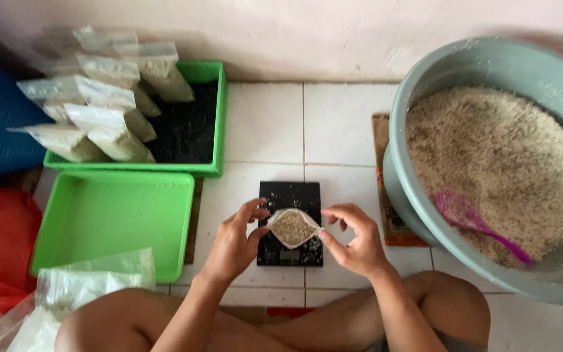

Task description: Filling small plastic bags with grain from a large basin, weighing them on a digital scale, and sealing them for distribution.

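The left hand point(234, 242) pinches the left edge of a small clear plastic bag point(292, 227) between thumb and fingers, and the right hand point(354, 240) pinches the right edge the same way, so both are clamped on the bag and pull its mouth wide. The bag sits between the two hands, partly filled with pale rice, and rests on or just above a black kitchen scale point(290, 221) that stands on the white tiled floor point(265, 124); whether it touches the platform cannot be told.

Judging from how things lie, the portioning looks well under way but far from finished. Several filled bags point(109, 98) already lean together in the far green tray point(218, 117), which is lined in black and has room left. The nearer green tray point(109, 221) holds nothing. A stack of unfilled plastic bags point(79, 287) lies near the left knee. To the right, a large grey-green basin point(425, 85) is heaped with rice, and a pink scoop point(474, 223) lies on the grain, well apart from the right hand. The bag in hand appears open, not yet sealed.
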